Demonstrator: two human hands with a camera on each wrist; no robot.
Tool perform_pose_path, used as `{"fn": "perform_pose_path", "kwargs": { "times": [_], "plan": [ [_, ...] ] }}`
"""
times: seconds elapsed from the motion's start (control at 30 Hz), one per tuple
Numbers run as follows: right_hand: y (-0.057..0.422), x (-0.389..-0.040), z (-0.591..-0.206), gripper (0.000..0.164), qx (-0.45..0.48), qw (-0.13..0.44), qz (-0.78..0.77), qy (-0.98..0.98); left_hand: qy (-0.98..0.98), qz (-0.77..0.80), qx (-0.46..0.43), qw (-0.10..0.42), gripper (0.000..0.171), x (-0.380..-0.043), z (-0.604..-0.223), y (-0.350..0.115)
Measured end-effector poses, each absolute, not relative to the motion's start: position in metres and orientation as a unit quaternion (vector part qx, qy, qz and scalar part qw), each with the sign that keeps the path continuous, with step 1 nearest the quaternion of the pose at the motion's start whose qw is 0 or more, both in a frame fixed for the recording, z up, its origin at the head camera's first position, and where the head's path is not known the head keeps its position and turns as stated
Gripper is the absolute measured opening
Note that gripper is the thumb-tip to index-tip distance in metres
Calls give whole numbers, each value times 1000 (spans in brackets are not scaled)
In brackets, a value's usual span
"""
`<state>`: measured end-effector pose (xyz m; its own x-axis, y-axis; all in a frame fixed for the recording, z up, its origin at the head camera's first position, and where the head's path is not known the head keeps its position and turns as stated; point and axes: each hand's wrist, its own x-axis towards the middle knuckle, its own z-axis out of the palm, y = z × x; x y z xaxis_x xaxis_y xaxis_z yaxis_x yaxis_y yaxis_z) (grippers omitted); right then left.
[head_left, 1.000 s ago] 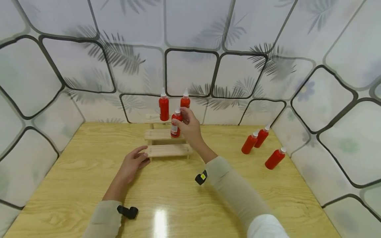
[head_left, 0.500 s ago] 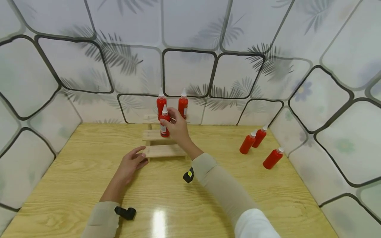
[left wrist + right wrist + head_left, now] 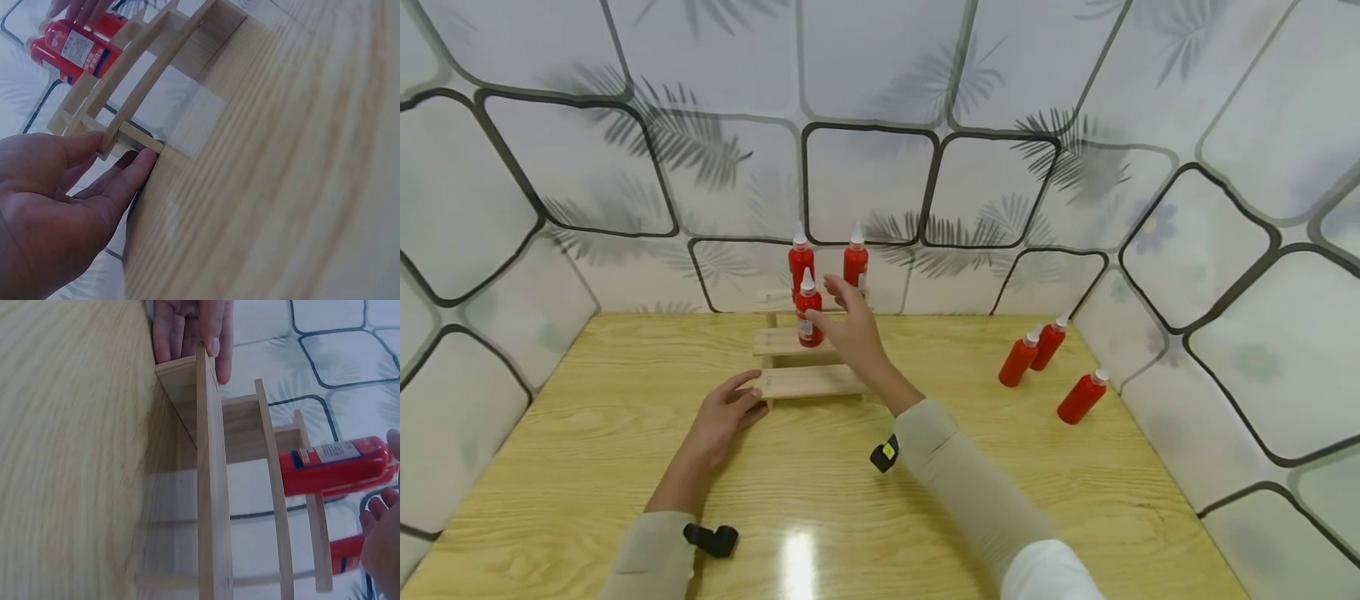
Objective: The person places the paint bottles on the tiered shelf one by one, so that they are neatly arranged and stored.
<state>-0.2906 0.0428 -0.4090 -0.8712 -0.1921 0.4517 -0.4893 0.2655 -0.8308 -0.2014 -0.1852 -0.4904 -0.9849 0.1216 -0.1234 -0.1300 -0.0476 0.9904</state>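
A three-step wooden stand (image 3: 811, 382) stands toward the back of the table. My left hand (image 3: 724, 419) holds its left end, thumb on the lowest step's edge and fingers against the side support (image 3: 140, 137). On the middle step, toward the left, a red squeeze bottle (image 3: 808, 320) with a white pointed cap stands upright. My right hand (image 3: 857, 337) is just right of this bottle, fingers spread away from it and thumb tip near its side. Two similar bottles, one at the left (image 3: 801, 262) and one at the right (image 3: 855, 268), stand on the top step.
At the right of the wooden table (image 3: 820, 492) are three more red bottles: a front one (image 3: 1081, 401), a middle one (image 3: 1018, 363) and a rear one (image 3: 1048, 347). A patterned wall covering (image 3: 880, 183) rises directly behind the stand and along both sides.
My right hand has moved the bottle left along the middle step, let go of it and spread its fingers. My left hand has stayed on the stand's end.
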Motion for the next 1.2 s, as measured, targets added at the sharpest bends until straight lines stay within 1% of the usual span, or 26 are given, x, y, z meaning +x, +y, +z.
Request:
{"fn": "perform_pose_path", "kwargs": {
  "times": [0.17, 0.37, 0.6, 0.73, 0.9, 1.2],
  "plan": [
    [79, -277, -411, 59, 205, 145, 564, -787, 685, 724, -1, 84, 52, -201, -492, -186],
    [126, -265, -414, 56, 205, 184, 554, -785, 690, 718, -2, 85, 52, -202, -494, -187],
    [167, -232, -390, 56, 159, 173, 562, -793, 689, 720, -6, 85, 50, -203, -497, -187],
    [190, -225, -390, 55, 132, 188, 567, -791, 686, 723, -7, 85, 50, -204, -497, -186],
    [218, -222, -399, 55, 88, 208, 577, -785, 690, 719, -3, 87, 51, -204, -497, -188],
    [273, -229, -433, 60, -11, 240, 585, -775, 689, 720, -6, 87, 51, -204, -497, -188]
  ]
}}
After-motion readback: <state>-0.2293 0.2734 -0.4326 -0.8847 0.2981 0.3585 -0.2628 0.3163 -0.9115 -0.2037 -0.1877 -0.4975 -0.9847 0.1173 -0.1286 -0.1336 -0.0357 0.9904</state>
